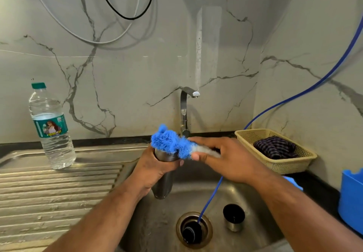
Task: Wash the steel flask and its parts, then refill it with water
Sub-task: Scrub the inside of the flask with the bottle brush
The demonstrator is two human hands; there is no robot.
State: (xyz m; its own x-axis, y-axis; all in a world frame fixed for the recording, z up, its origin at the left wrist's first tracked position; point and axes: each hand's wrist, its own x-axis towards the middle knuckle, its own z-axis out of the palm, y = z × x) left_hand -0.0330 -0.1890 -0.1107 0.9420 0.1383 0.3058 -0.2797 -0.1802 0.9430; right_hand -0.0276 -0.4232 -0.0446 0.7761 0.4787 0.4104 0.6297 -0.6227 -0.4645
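Both hands busy, one head view. Step, as I read it: scrubbing the flask's inside, brush at the mouth. My left hand (155, 168) wraps round the upper body of the steel flask (164, 185), held roughly upright over the sink (261, 198) near its left edge. My right hand (227, 159) pinches the bottle brush (169, 141) at its pale bristle section, thumb under, fingers on top. The blue head is bunched on the opening, not clearly inside. Next move likely needs the brush lined up with the mouth, then pushed down and twisted. Flask looks dull grey steel, lid off; wet or dry, can't tell. Steel cap (234, 218) stands right of the drain (208, 230), a black part (191, 233) in it. Tap (184, 110) shows no stream.
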